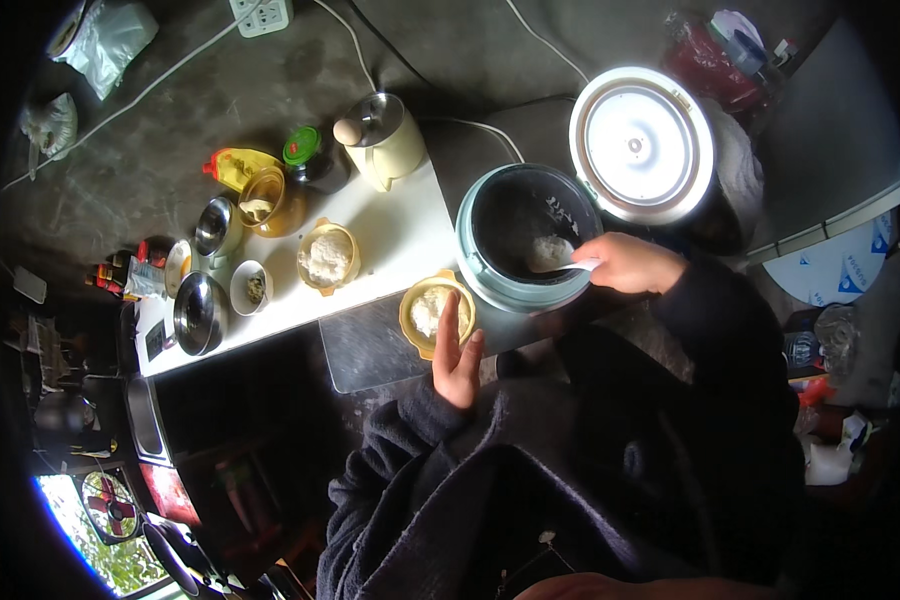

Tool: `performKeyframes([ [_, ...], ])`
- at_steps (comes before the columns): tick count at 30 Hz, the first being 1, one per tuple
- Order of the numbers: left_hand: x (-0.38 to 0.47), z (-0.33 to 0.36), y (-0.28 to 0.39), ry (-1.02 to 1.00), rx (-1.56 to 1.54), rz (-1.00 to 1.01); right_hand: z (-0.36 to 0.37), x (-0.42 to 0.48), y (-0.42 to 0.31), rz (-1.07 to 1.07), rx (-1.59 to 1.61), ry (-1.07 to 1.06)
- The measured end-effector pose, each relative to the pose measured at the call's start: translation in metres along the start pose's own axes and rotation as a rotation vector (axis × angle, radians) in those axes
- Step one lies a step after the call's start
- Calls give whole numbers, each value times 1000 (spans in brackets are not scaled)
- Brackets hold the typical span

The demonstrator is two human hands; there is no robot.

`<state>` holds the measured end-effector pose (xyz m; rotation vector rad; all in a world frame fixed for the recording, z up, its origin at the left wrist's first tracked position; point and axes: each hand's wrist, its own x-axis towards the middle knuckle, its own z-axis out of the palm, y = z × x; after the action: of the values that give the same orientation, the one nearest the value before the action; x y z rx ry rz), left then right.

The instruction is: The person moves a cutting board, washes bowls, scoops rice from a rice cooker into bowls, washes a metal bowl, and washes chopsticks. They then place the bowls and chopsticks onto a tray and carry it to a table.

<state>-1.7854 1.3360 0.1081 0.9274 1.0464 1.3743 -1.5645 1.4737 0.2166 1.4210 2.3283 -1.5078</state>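
Note:
My right hand [634,262] grips the handle of a white rice paddle [581,265], whose blade is down inside the pale green rice cooker [469,259] beside some white rice [551,250]. The cooker's round lid [640,146] stands raised at its back right. Just left of the cooker is a yellow bowl [409,330] with rice in it. My left hand [457,352] is at that bowl's near right side, fingers extended and partly over it; whether it touches the rim I cannot tell. Another yellow bowl [306,274], heaped with rice, stands on the white table [390,225].
On the table stand a cream kettle [390,146] with an egg on top, an amber bowl [281,217], a green-lidded jar [302,146], a small white bowl [240,281] and metal bowls [201,311]. Cables run behind the cooker. Plastic bottles [801,347] lie at the right.

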Motion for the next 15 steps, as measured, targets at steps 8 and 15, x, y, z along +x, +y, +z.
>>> performKeyframes([
  [8,-20,-31,22,3,-114,98,8,29,-5,207,-546,40],
  [15,-37,-70,27,49,-134,102,44,39,15,142,-632,471],
])
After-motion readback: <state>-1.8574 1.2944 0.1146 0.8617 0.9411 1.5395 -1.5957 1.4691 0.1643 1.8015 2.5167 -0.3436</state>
